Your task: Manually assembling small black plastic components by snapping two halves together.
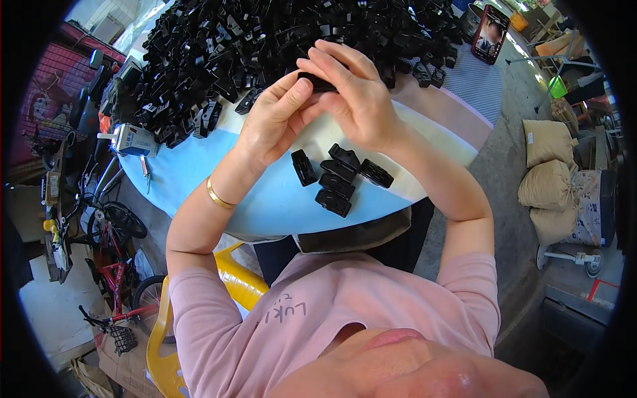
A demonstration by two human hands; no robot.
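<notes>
My left hand (279,116) and my right hand (358,93) meet above the far middle of the table. Between them is a small black plastic part (317,81), mostly covered by my fingers. My left thumb and fingers pinch it from the left, while my right fingers arch over its other side. Closer to me, several similar black plastic parts (336,185) lie in a loose group on the tablecloth. Beyond my hands rises a large heap of black plastic parts (225,50), whose near edge comes close to my fingers.
The round table wears a striped blue, cream and pink cloth (265,199). At its left edge are a blue-and-white box (136,140) and a small metal tool (145,168). A phone (491,34) stands at the far right. Beside me is a yellow chair (239,278).
</notes>
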